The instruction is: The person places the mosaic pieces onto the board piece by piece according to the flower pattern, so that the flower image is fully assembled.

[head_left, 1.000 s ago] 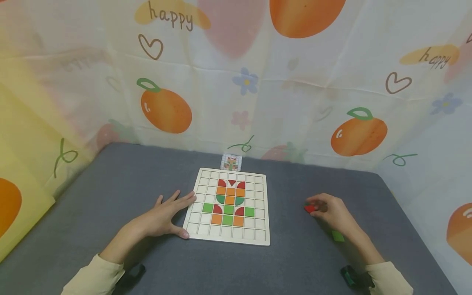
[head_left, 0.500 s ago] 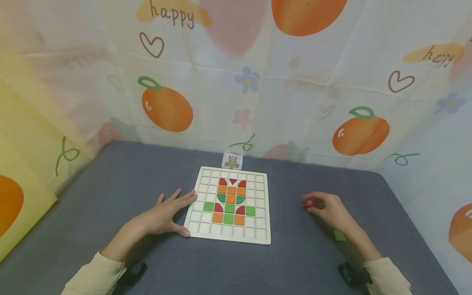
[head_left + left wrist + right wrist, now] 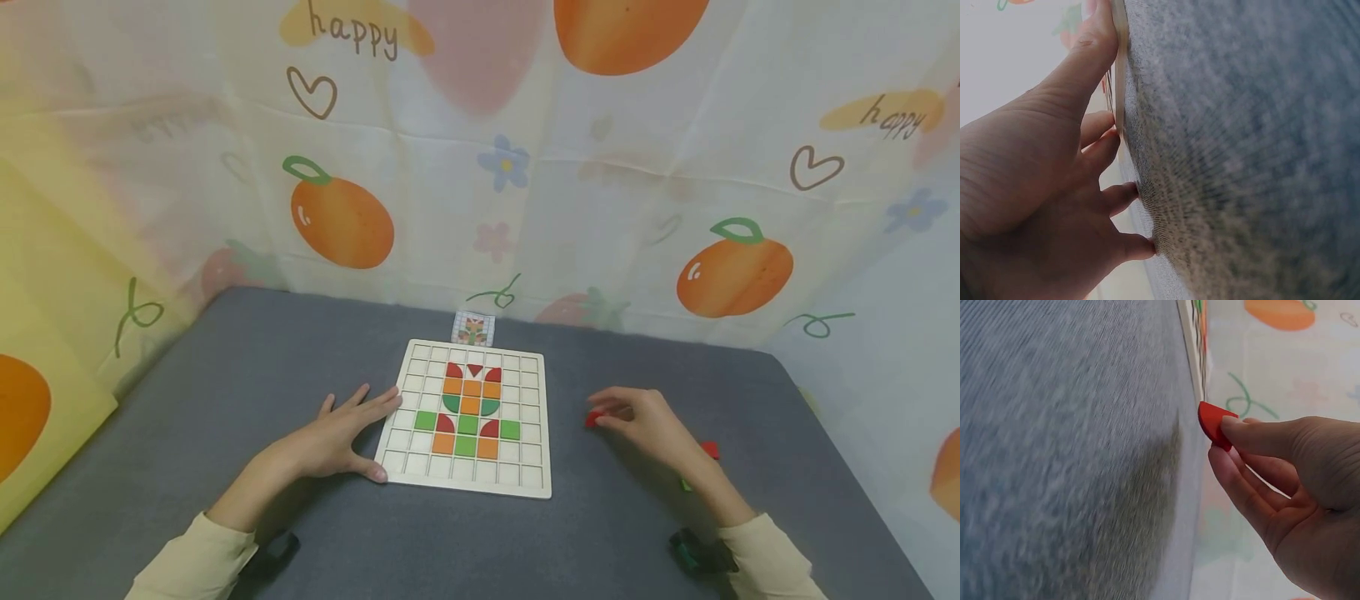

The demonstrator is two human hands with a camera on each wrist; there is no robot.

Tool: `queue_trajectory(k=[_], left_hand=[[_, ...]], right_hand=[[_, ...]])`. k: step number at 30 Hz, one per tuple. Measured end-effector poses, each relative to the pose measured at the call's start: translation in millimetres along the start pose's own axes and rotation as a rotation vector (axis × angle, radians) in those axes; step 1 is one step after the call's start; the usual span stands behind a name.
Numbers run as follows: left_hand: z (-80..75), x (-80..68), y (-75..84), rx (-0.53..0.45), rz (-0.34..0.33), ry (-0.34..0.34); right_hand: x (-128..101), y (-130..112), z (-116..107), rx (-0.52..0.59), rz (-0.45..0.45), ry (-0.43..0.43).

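Observation:
My right hand (image 3: 645,425) pinches a red quarter-circle tile (image 3: 1214,420) between thumb and fingertips, raised over the cloth to the right of the white grid board (image 3: 529,477). In the right wrist view the tile's pointed corner overlaps the board's far edge. My left hand (image 3: 322,446) lies spread at the board's left side, thumb at the near left corner and fingertips on the left edge. Orange square tiles (image 3: 487,447), green square tiles (image 3: 425,420), dark green rounded tiles (image 3: 490,407) and red tiles (image 3: 454,371) form a flower-like pattern in the grid.
Behind the board is a small card (image 3: 473,329) printed with a similar pattern. A red piece (image 3: 709,450) and a green piece (image 3: 686,485), partly hidden, lie by my right forearm. The grey cloth-covered table (image 3: 450,550) meets a fruit-printed curtain (image 3: 600,208) at the back.
My right hand has moved left toward the board with the red tile. A red piece beside the forearm has come into view, and the green piece is now mostly covered. My left hand stays put.

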State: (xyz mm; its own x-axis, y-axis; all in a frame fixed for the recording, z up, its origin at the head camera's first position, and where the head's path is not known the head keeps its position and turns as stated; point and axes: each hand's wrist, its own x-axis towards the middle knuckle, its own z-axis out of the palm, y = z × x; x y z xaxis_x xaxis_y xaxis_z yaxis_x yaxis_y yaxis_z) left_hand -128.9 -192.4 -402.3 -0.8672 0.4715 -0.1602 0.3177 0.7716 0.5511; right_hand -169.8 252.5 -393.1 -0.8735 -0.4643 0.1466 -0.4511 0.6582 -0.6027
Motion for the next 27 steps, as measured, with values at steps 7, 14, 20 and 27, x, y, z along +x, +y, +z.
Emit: queue_trajectory(k=[7,14,20,27], left_hand=[[0.2,-0.8,1.0,0.001,0.003,0.004],[-0.1,0.0,-0.2,-0.002,0.01,0.004],[1.5,1.0,-3.4,0.001,0.001,-0.002],[1.8,1.4,-4.2,-0.005,0.001,-0.001]], right_hand=[[9.7,-9.7,8.4,0.034,-0.019,-0.014],[16.4,-19.5,15.4,0.065,-0.019,-0.021],[21.6,-26.0,21.3,0.074,-0.037,-0.069],[28.3,-36.1,27.8,0.113,-0.068,-0.119]])
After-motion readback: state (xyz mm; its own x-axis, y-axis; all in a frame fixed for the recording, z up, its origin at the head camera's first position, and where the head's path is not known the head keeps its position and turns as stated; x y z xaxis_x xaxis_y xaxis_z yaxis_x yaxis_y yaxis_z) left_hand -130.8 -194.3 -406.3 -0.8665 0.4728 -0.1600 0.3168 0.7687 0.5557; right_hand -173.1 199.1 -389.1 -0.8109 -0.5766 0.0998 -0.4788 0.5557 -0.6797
